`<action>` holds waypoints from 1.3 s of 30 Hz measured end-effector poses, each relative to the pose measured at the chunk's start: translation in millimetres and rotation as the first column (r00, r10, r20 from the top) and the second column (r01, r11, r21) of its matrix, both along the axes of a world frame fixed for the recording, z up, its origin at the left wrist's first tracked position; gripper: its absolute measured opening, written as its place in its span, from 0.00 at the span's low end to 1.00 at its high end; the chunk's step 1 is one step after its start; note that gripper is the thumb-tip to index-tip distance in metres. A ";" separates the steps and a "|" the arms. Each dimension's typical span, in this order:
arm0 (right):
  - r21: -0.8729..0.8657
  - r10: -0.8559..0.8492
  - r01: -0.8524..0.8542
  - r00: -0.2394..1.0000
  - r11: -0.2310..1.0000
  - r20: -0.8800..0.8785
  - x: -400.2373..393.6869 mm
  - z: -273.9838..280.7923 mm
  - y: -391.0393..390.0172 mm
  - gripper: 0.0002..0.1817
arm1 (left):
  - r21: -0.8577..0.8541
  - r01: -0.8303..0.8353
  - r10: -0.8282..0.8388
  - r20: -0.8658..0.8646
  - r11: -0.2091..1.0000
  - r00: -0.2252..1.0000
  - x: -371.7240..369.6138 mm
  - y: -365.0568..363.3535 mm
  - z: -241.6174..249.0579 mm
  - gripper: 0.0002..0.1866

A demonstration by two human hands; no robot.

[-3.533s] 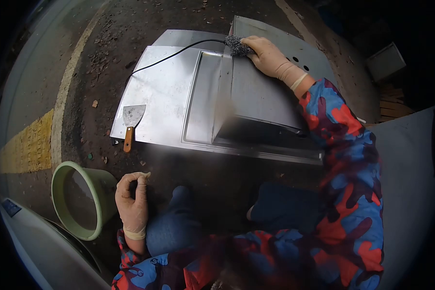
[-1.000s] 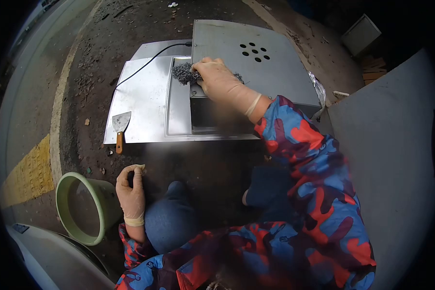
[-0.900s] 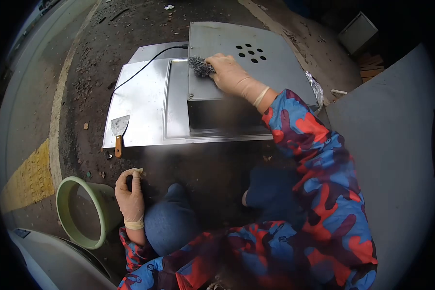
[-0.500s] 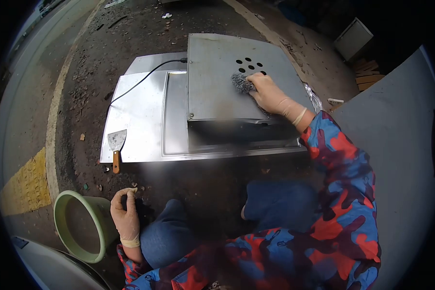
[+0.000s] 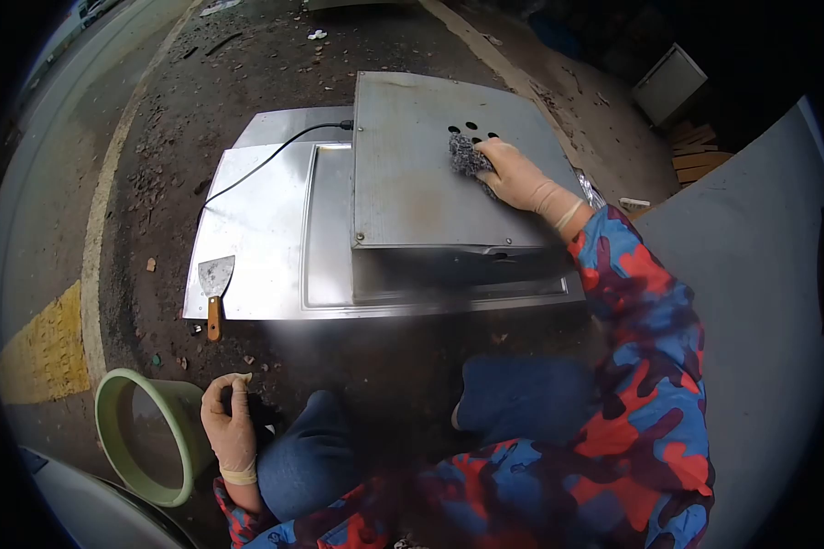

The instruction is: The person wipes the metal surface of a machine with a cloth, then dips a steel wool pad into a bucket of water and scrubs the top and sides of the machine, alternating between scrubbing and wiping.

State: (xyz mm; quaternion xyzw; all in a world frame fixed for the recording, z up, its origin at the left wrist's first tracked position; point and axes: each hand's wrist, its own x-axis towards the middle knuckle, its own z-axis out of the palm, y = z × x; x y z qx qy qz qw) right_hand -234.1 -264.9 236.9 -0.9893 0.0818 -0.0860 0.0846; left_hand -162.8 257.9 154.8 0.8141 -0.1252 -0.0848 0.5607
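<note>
My right hand [image 5: 517, 176], in a thin pale glove, grips a grey wire scourer [image 5: 468, 155] pressed on the metal box [image 5: 403, 174], partly over its round holes. The box rests on a shiny metal panel [image 5: 247, 210], with a black cable [image 5: 275, 151] running from its left side. My left hand [image 5: 229, 430], gloved too, hangs beside my knee near the green bucket [image 5: 189, 430]; its fingers are curled, with thumb and fingertip close together. A scraper [image 5: 215, 297] with a wooden handle lies at the panel's front left corner.
The bucket holds murky water. A large grey panel [image 5: 742, 274] stands on the right. Behind it are a pale box [image 5: 670, 84] and wooden pieces [image 5: 696, 151]. Gravelly ground and a yellow patch [image 5: 50, 352] lie to the left.
My right hand has shifted slightly right over the box with the scourer. The box, panel and scraper sit slightly lower in view, and my left hand appears lower and further left.
</note>
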 end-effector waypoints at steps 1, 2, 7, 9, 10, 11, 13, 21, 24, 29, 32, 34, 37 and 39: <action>0.031 0.002 0.000 0.998 1.000 -0.062 -15.9 8.3 13.0 0.18 | -0.003 0.001 -0.001 0.000 1.000 1.000 2.6 1.8 -1.3 0.08; 0.028 0.003 -0.002 0.998 1.000 -0.066 -21.2 8.9 14.2 0.18 | 0.028 -0.006 0.006 -0.016 1.000 1.000 4.2 4.6 -1.8 0.08; -0.185 -0.165 0.163 0.986 0.969 0.004 28.6 -11.7 -51.4 0.15 | -0.042 -0.054 0.048 -0.145 0.998 0.988 4.4 -4.7 4.7 0.06; -0.221 -0.305 0.313 0.950 0.924 0.071 72.0 -20.3 -85.0 0.12 | 0.028 -0.029 0.030 -0.063 0.999 0.998 2.8 -6.0 5.7 0.06; -0.221 -0.297 0.305 0.952 0.927 0.068 86.6 -25.8 -96.2 0.12 | 0.015 -0.046 0.048 -0.095 0.999 0.994 1.2 -5.7 3.7 0.06; -0.221 -0.336 0.349 0.937 0.911 0.098 99.3 -29.3 -106.7 0.12 | -0.002 -0.062 0.061 -0.122 0.998 0.991 0.9 -6.8 2.5 0.05; -0.216 -0.385 0.404 0.914 0.889 0.125 97.4 -27.4 -100.3 0.11 | -0.016 -0.049 0.047 -0.115 0.999 0.992 -0.1 -10.1 6.3 0.05; -0.045 0.008 -0.007 0.999 0.999 0.036 23.3 -3.5 -11.0 0.17 | -0.002 -0.051 0.050 -0.101 0.999 0.994 6.9 -11.4 1.3 0.05; -0.114 -0.096 0.109 0.990 0.988 0.108 67.3 -25.5 -58.3 0.16 | 0.004 -0.051 0.051 -0.122 0.999 0.991 7.7 -16.6 4.3 0.05; -0.088 -0.387 0.406 0.904 0.909 0.179 124.9 -40.3 -104.6 0.16 | 0.013 -0.019 0.020 -0.053 1.000 0.998 0.7 -22.8 11.1 0.04; -0.050 -0.323 0.331 0.938 0.942 0.127 100.5 -26.6 -80.2 0.17 | -0.017 -0.028 0.027 -0.038 0.999 0.999 1.5 -18.6 9.9 0.04; -0.006 -0.072 0.073 0.992 0.997 0.102 62.5 -16.1 -40.3 0.18 | -0.010 -0.040 0.039 -0.063 0.999 0.997 3.1 -15.5 8.3 0.05; 0.003 0.092 -0.092 0.996 0.996 -0.003 26.4 3.4 22.5 0.19 | 0.034 -0.005 0.006 -0.036 0.999 0.999 8.2 -7.9 0.8 0.07; -0.015 0.120 -0.120 0.993 0.993 -0.011 34.8 2.1 19.5 0.18 | 0.053 0.013 -0.013 -0.005 0.999 1.000 10.2 -10.3 0.9 0.07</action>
